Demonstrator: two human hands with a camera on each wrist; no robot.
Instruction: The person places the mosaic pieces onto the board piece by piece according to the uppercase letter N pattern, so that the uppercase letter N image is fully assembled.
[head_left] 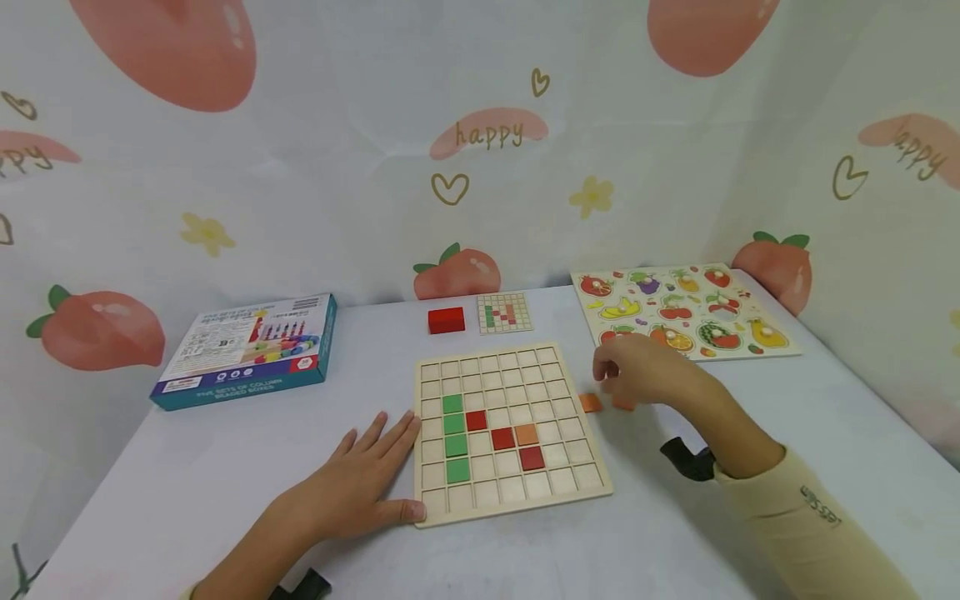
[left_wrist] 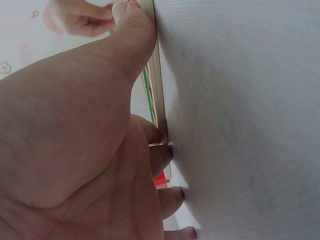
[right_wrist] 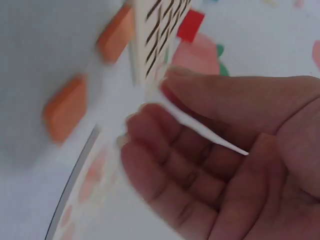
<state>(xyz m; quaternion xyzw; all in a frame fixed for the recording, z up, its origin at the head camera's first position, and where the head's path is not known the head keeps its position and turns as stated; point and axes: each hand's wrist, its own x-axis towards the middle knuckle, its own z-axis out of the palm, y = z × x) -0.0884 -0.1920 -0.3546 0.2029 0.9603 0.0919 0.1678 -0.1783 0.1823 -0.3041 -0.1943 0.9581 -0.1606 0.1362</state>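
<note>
My left hand (head_left: 352, 492) lies with spread fingers at the left side of a wooden grid board (head_left: 487, 492), its thumb at the near left corner. Several green tiles (head_left: 456, 446) form a column in the grid. Red tiles (head_left: 502, 438) and one orange tile (head_left: 527, 434) sit to their right. My right hand (head_left: 645, 371), fingers loosely bent, hovers just right of the board with nothing visible in its grasp. Close under it, two loose orange tiles (right_wrist: 67, 109) lie on the table between the grid board and the fruit picture board.
A small pattern card (head_left: 505, 313) and a red block (head_left: 446, 320) stand behind the grid board. The fruit picture board (head_left: 690, 312) lies at the back right, partly behind my right hand. At the back left is a flat teal-edged box (head_left: 247, 350).
</note>
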